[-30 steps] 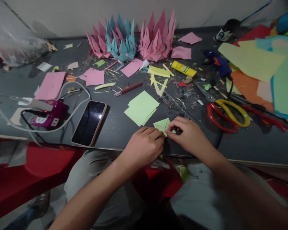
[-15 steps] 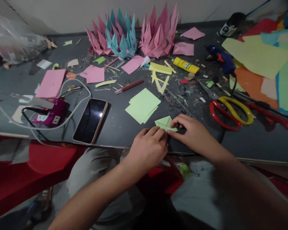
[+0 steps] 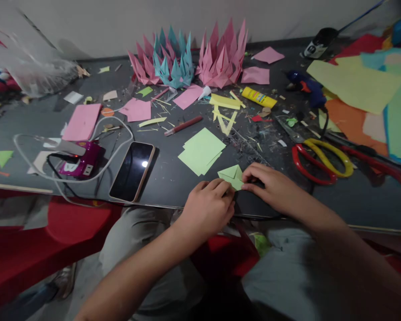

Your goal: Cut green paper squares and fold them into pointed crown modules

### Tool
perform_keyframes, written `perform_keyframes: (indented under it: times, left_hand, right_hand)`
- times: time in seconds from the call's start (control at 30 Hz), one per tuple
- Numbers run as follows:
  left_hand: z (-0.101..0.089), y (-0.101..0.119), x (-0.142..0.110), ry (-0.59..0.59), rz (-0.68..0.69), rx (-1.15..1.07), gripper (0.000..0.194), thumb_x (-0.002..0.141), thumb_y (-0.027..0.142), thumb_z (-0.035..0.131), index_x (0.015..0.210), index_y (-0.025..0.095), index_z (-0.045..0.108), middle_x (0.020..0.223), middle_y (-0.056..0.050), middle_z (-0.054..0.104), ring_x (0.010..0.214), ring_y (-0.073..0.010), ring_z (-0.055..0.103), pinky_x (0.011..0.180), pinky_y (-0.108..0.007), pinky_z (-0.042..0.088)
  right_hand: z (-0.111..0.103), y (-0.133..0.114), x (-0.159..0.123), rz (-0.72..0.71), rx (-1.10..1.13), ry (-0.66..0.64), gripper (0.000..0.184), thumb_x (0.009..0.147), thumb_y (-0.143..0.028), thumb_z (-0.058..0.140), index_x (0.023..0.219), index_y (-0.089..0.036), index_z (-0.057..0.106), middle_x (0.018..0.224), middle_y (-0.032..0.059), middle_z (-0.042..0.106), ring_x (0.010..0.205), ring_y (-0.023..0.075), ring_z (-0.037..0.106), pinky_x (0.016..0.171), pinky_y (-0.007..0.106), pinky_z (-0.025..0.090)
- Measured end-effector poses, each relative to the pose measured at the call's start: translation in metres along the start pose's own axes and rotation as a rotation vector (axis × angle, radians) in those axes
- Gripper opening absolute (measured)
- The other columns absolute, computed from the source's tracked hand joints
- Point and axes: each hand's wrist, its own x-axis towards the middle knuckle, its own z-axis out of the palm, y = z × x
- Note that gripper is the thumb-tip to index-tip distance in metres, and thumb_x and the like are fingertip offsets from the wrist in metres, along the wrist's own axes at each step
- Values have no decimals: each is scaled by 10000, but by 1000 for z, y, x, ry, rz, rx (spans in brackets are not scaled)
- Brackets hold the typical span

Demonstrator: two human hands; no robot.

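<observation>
My left hand [image 3: 209,206] and right hand [image 3: 270,183] are bare to the fingertips, and so is all that shows of my left forearm [image 3: 143,266] and right forearm [image 3: 347,247] — slim, smooth, narrowing toward the wrist. I'm wearing plain pale grey trousers [image 3: 122,243], loose in cut, with soft folds bunched over my left leg. On my right leg there's a small dark mark — too blurred to make out.
</observation>
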Motion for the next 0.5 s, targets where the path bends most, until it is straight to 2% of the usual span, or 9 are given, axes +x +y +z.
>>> perform_keyframes:
  times: [0.27,0.5]
  left_hand:
    - [-1,-5,-2,4,31,-12,178,853,272,492,884,158,625,968,-28,632,978,-192,575,729,-320,465]
    - [-2,-13,-5,34,98,-63,210,860,271,479,854,157,656,1041,-28,651,1001,-179,586,751,-310,465]
  right_hand:
    - [-3,1,-1,-23,55,-37,81,811,-156,445,780,-219,484,808,37,543,768,171,535,685,293,442]
    - [-5,1,0,-17,88,-39,77,788,-162,446,783,-222,494,810,42,560,763,173,553,681,303,463]
